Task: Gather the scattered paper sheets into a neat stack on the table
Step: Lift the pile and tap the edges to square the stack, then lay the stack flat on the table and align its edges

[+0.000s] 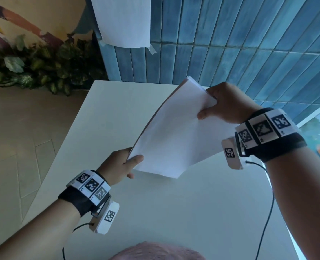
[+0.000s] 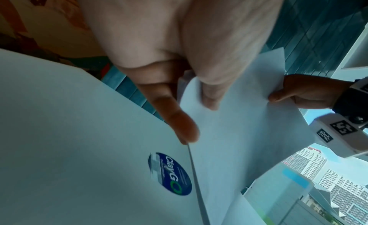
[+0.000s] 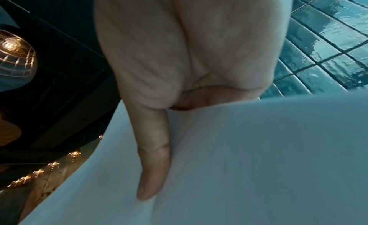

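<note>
A stack of white paper sheets (image 1: 176, 132) hangs tilted above the white table (image 1: 192, 212), bowed between both hands. My left hand (image 1: 123, 166) pinches its near lower corner, thumb on top. My right hand (image 1: 224, 104) grips the far upper edge, thumb across the top sheet. In the left wrist view the sheets (image 2: 229, 134) curve away from my left hand (image 2: 189, 115) toward my right hand (image 2: 294, 93). The right wrist view shows the thumb of my right hand (image 3: 155, 162) pressed flat on the paper (image 3: 259, 165). No loose sheets lie on the table.
A blue tiled wall (image 1: 230, 38) stands right behind the table, with a white sheet (image 1: 123, 21) taped to it. Leafy plants (image 1: 33, 68) fill the far left. A round blue sticker (image 2: 171, 173) sits on the tabletop. Wrist-camera cables (image 1: 266, 212) trail over the table's right side.
</note>
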